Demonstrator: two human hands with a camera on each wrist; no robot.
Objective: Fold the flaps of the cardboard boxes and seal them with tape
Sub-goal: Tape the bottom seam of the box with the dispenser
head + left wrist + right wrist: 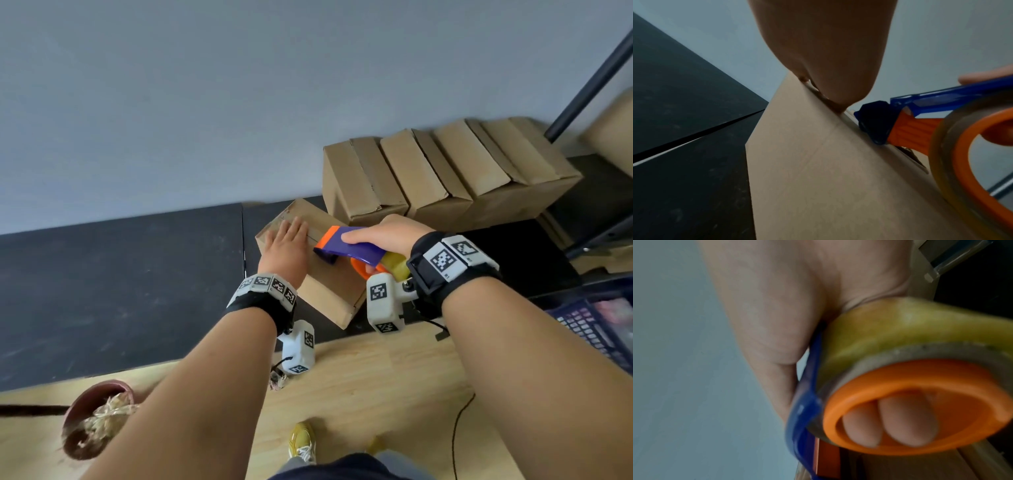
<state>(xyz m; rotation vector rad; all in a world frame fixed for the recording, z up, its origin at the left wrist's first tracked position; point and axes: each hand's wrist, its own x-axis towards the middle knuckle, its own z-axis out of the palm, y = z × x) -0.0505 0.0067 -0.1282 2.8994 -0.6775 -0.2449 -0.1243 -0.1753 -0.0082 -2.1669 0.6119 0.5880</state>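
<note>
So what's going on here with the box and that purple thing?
A person is taping a cardboard box shut on a black mat. Their left hand lies flat on the closed top flaps, holding them down. Their right hand grips a purple and orange tape dispenser, its front end on the box top by the seam. More boxes are lined up against the wall behind.

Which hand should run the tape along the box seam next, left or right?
Right. The right hand already grips the tape dispenser, whose front end sits on the box top. The left hand lies flat on the flaps, best placed to hold them down.
</note>
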